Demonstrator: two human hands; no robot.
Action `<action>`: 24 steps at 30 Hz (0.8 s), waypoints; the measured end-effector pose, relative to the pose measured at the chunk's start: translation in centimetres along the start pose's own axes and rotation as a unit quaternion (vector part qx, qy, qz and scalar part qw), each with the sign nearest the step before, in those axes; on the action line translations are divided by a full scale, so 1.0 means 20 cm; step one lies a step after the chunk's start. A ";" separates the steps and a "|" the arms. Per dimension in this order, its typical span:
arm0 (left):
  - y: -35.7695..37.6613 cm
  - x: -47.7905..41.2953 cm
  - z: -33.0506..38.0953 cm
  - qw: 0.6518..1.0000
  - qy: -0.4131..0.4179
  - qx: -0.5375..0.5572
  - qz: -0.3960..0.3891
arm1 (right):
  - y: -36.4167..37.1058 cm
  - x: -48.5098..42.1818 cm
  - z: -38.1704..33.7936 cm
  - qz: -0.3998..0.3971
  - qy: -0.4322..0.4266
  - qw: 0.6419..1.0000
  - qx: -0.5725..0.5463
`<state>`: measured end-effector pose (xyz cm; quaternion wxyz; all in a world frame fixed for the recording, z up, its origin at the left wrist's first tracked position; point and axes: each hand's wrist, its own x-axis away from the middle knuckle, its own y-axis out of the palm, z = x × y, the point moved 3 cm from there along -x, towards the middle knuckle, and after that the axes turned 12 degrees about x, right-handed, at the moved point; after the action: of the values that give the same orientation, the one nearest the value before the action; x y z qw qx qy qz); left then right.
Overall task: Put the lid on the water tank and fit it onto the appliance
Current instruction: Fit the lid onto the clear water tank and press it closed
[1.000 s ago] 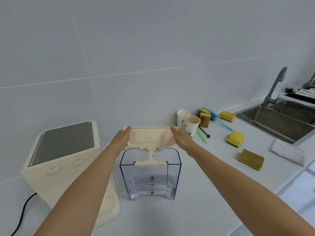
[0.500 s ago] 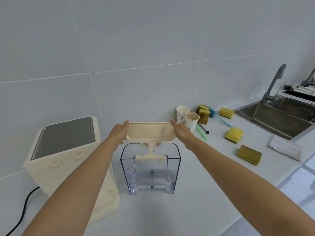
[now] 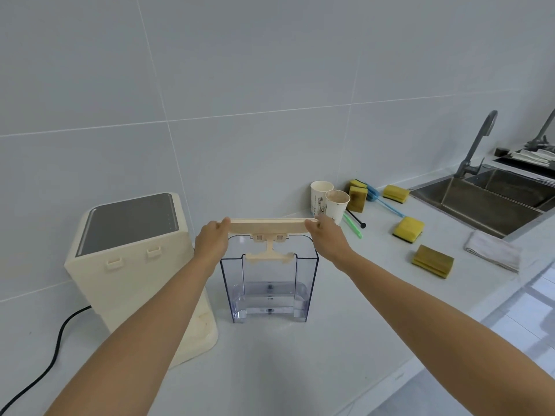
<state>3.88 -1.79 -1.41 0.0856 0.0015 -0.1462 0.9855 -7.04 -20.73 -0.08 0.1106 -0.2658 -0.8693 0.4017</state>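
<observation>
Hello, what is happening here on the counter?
A person holds a cream lid by its two ends, left hand and right hand, just above the open top of a clear water tank. The lid is not seated yet. The tank stands on the counter beside the cream appliance, not fitted onto it.

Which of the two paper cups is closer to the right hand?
The front paper cup, brown-stained inside, sits just behind the right hand. The printed cup stands farther back toward the wall, to its left.
</observation>
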 end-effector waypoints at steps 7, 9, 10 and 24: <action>0.00 0.10 -0.09 0.999 0.008 0.040 0.003 | 0.06 0.10 0.08 0.018 -0.017 0.998 0.058; 0.00 0.12 -0.12 0.998 -0.001 0.062 -0.004 | 0.07 0.12 0.09 0.022 -0.027 0.998 0.061; 0.00 0.13 -0.14 0.997 -0.006 0.074 -0.008 | 0.07 0.14 0.09 0.024 -0.030 0.998 0.059; 0.02 0.20 -0.25 0.990 -0.057 0.126 -0.017 | 0.16 0.20 0.16 -0.006 -0.029 0.997 0.076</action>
<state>-0.02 0.01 -6.20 0.0926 0.0713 -0.0250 0.9928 -10.35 -18.84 -4.73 0.1072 -0.2398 -0.8405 0.4739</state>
